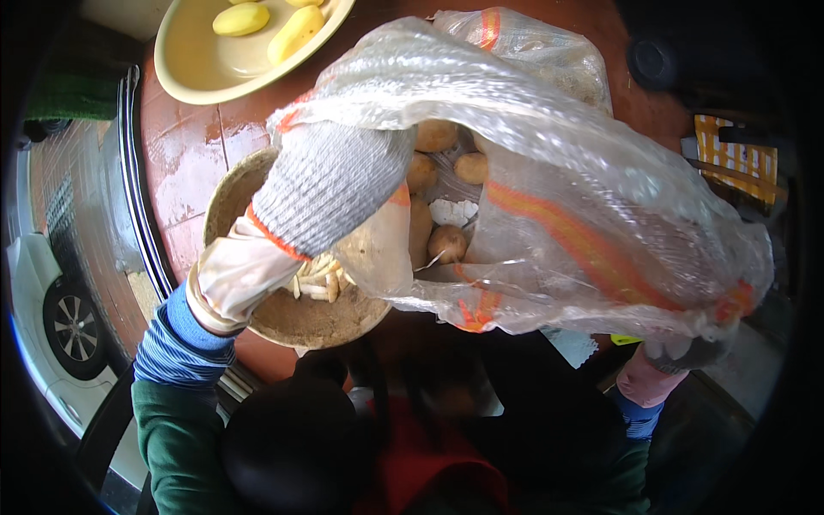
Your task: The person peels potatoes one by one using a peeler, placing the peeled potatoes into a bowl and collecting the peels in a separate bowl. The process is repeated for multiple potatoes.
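Observation:
A translucent woven plastic sack point(566, 212) with orange stripes gapes in front of me, with unpeeled potatoes point(436, 136) inside. My left hand point(341, 180), in a grey knitted glove over a pale rubber one, reaches into its mouth. The sack's upper edge hides those fingers, so what they touch cannot be seen. At the far right, my right hand point(692, 355), also gloved, grips the sack's edge, its fingers partly covered by the plastic. Beneath my left forearm sits a round, soiled bowl point(322, 325) holding pale peeled strips point(315, 283).
A cream basin point(193, 77) with several peeled yellow potatoes point(241, 19) stands at the upper left of the reddish tabletop point(187, 148). Behind the open sack lies another filled sack point(547, 51). A white car point(48, 322) is outside at the left, past a metal-edged rail point(138, 174).

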